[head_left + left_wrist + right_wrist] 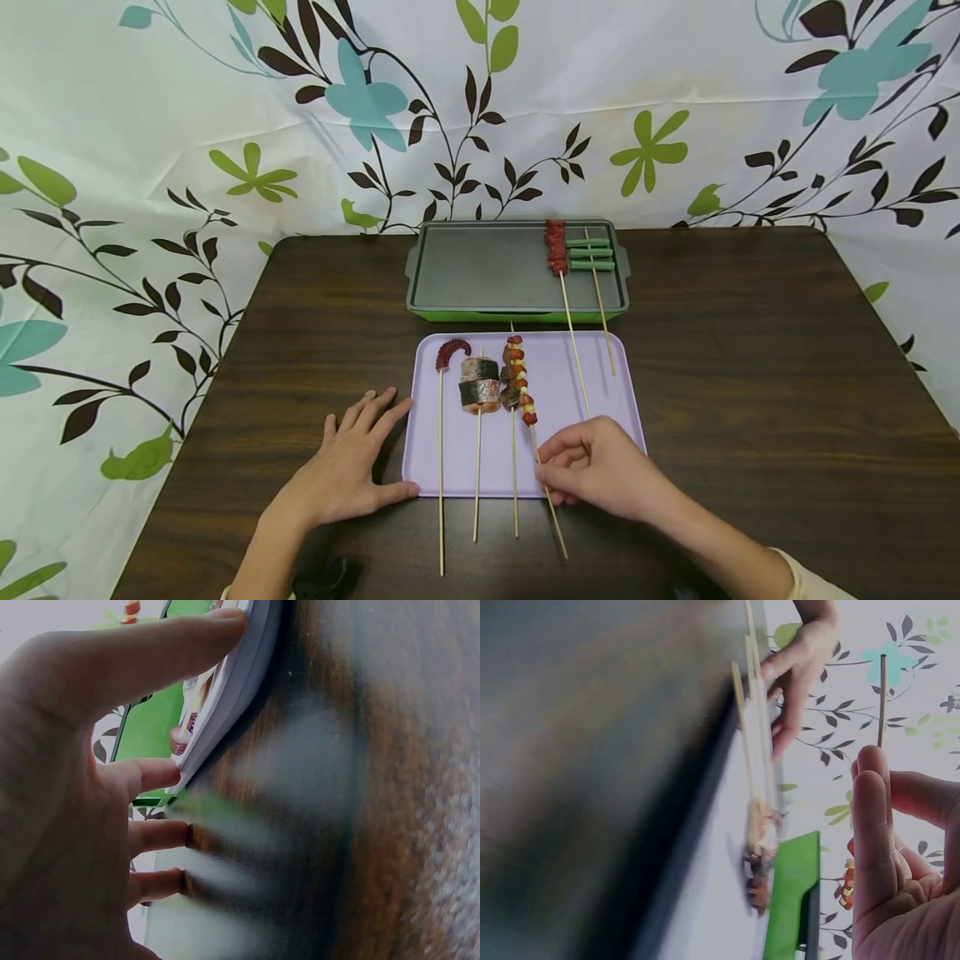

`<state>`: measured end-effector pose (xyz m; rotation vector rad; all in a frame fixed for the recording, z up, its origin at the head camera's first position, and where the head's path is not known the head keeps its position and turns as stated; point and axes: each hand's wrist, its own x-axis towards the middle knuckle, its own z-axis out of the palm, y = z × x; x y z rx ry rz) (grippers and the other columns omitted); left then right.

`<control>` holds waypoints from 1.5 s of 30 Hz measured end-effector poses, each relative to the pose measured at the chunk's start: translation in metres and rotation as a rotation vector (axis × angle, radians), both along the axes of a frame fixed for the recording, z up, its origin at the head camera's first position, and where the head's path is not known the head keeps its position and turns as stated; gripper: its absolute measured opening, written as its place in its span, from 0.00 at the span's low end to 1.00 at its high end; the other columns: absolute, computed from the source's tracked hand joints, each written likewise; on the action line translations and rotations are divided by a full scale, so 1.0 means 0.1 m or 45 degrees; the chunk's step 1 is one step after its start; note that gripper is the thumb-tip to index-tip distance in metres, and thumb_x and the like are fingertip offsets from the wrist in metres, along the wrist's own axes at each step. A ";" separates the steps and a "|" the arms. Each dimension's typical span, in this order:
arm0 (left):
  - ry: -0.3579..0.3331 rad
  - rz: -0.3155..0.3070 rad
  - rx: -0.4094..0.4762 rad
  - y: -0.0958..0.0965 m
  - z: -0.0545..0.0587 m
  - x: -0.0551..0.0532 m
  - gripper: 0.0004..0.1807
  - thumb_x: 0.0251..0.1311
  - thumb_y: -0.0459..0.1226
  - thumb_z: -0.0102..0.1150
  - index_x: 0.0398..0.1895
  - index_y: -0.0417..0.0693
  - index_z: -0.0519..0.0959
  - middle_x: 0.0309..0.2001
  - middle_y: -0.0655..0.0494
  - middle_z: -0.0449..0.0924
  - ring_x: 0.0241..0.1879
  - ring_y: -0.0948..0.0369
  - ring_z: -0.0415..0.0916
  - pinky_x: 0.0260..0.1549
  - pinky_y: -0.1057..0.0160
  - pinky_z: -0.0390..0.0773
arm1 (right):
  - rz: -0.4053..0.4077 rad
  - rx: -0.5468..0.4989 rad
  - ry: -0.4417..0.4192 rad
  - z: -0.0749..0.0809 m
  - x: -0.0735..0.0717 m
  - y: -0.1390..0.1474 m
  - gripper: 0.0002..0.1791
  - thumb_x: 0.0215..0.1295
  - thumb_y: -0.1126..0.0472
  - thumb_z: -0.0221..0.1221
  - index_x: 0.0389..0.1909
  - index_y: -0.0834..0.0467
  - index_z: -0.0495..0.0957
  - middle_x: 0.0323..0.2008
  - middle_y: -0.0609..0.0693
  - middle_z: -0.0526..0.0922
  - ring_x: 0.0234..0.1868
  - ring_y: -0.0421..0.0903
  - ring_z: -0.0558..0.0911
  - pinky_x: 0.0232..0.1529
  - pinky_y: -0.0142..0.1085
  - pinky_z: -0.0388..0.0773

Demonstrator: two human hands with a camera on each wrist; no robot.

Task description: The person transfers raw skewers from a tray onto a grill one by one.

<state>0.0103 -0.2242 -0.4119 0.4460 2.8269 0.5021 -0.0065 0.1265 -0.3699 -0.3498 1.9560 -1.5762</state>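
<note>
My right hand pinches the stick of a skewer threaded with small red and pale pieces; the bare end of that stick points up in the right wrist view. The skewer's top lies across a brown-pieced skewer over the lilac tray. My left hand lies spread at the tray's left side, its thumb touching the rim and its other fingers over the table. Further left on the tray are a fish skewer and a dark red tentacle skewer.
Behind the tray stands a grey grill plate on a green base. A red meat skewer and a green-stalk skewer lie at its right, their sticks reaching over the tray. A patterned cloth hangs behind the dark wooden table.
</note>
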 end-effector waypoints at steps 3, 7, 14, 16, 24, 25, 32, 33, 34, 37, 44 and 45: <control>0.018 -0.007 0.007 0.01 0.00 0.00 0.58 0.43 0.72 0.62 0.77 0.64 0.54 0.76 0.49 0.50 0.74 0.41 0.45 0.53 0.19 0.45 | -0.018 0.012 0.018 0.07 -0.07 -0.01 0.10 0.60 0.66 0.65 0.36 0.70 0.82 0.22 0.55 0.84 0.23 0.48 0.84 0.25 0.38 0.83; 0.028 -0.011 0.017 0.01 0.00 0.00 0.57 0.44 0.72 0.62 0.77 0.64 0.55 0.76 0.48 0.51 0.73 0.40 0.46 0.53 0.18 0.46 | -0.056 0.034 0.029 0.11 -0.21 0.00 0.10 0.60 0.67 0.66 0.37 0.71 0.82 0.23 0.55 0.85 0.24 0.48 0.85 0.27 0.39 0.83; 0.011 -0.008 0.013 0.01 0.00 0.00 0.58 0.43 0.72 0.62 0.77 0.64 0.54 0.76 0.48 0.50 0.74 0.41 0.45 0.54 0.19 0.45 | -0.113 0.053 0.061 0.13 -0.48 0.04 0.12 0.59 0.67 0.66 0.39 0.73 0.81 0.24 0.57 0.85 0.24 0.48 0.85 0.27 0.40 0.83; 0.003 -0.006 0.016 0.00 0.01 0.00 0.58 0.43 0.72 0.63 0.77 0.64 0.53 0.76 0.49 0.49 0.74 0.41 0.44 0.54 0.19 0.44 | -0.125 0.072 0.069 0.14 -0.56 0.05 0.12 0.59 0.67 0.66 0.39 0.73 0.81 0.24 0.57 0.85 0.24 0.49 0.85 0.27 0.41 0.83; 0.012 -0.012 0.025 0.01 0.00 0.01 0.58 0.43 0.72 0.63 0.77 0.64 0.53 0.76 0.49 0.50 0.74 0.41 0.44 0.54 0.19 0.44 | -0.201 0.110 0.075 0.15 -0.88 0.07 0.13 0.59 0.67 0.66 0.40 0.73 0.81 0.25 0.58 0.86 0.24 0.49 0.86 0.30 0.46 0.84; 0.011 -0.011 0.024 0.01 0.00 0.01 0.58 0.43 0.72 0.63 0.77 0.64 0.53 0.76 0.49 0.50 0.74 0.41 0.44 0.54 0.19 0.44 | -0.207 0.116 0.073 0.15 -0.91 0.07 0.13 0.59 0.66 0.66 0.41 0.73 0.81 0.25 0.58 0.86 0.24 0.49 0.86 0.30 0.45 0.84; 0.024 -0.018 0.016 0.01 0.00 0.01 0.57 0.44 0.73 0.61 0.77 0.64 0.55 0.76 0.48 0.51 0.73 0.40 0.46 0.53 0.18 0.46 | -0.236 0.115 0.062 0.16 -1.09 0.04 0.13 0.61 0.67 0.65 0.41 0.73 0.81 0.26 0.58 0.86 0.23 0.46 0.85 0.31 0.44 0.84; 0.020 -0.016 0.015 0.01 0.00 0.01 0.57 0.44 0.73 0.61 0.77 0.64 0.54 0.76 0.48 0.51 0.73 0.40 0.45 0.53 0.19 0.46 | -0.238 0.115 0.060 0.16 -1.11 0.03 0.13 0.61 0.67 0.65 0.41 0.73 0.81 0.26 0.58 0.86 0.23 0.46 0.85 0.32 0.45 0.84; 0.021 -0.018 0.017 0.01 0.00 0.01 0.57 0.44 0.72 0.61 0.77 0.64 0.54 0.76 0.48 0.51 0.73 0.40 0.46 0.53 0.19 0.46 | -0.241 0.118 0.059 0.17 -1.14 0.02 0.13 0.61 0.67 0.64 0.41 0.73 0.81 0.26 0.58 0.86 0.23 0.46 0.85 0.32 0.45 0.84; 0.026 -0.016 0.019 0.01 -0.01 0.01 0.57 0.43 0.72 0.63 0.77 0.63 0.55 0.76 0.48 0.51 0.73 0.39 0.45 0.53 0.18 0.45 | -0.246 0.134 0.051 0.19 -1.23 0.00 0.13 0.61 0.66 0.64 0.42 0.73 0.81 0.26 0.58 0.86 0.24 0.45 0.85 0.34 0.46 0.84; 0.014 -0.003 0.004 0.01 0.00 0.00 0.58 0.42 0.72 0.63 0.77 0.64 0.54 0.76 0.49 0.50 0.74 0.41 0.45 0.54 0.19 0.45 | -0.273 0.153 0.031 0.23 -1.40 -0.05 0.14 0.61 0.66 0.64 0.44 0.72 0.81 0.28 0.58 0.87 0.24 0.45 0.85 0.34 0.44 0.84; 0.010 -0.003 0.002 0.01 0.00 0.00 0.58 0.42 0.73 0.63 0.77 0.64 0.54 0.76 0.49 0.50 0.74 0.41 0.44 0.54 0.19 0.45 | -0.274 0.158 0.036 0.22 -1.42 -0.05 0.15 0.61 0.66 0.64 0.44 0.72 0.81 0.28 0.58 0.87 0.24 0.44 0.85 0.34 0.43 0.84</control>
